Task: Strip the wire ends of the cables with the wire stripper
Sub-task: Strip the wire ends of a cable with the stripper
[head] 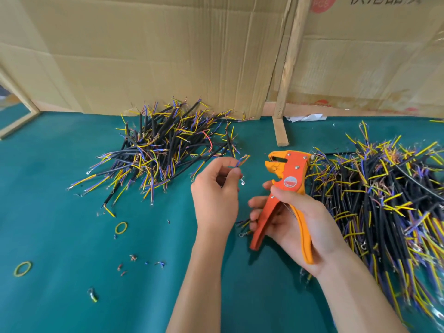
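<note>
My right hand (295, 219) grips the handles of an orange and yellow wire stripper (284, 186), jaws pointing up and left and slightly apart. My left hand (217, 188) pinches a short cable (242, 161) whose blue and yellow wire ends stick up just left of the jaws, a small gap between them. A ring terminal (242, 181) hangs below my left fingers. One pile of black cables with yellow and blue wires (163, 150) lies at the back left. A larger pile (384, 200) lies at the right.
Green table mat (60, 236) carries two yellow rubber bands (120, 227), (22, 269) and small scraps of stripped insulation (133, 260). A cardboard wall (168, 56) with a wooden post (286, 80) stands behind the piles.
</note>
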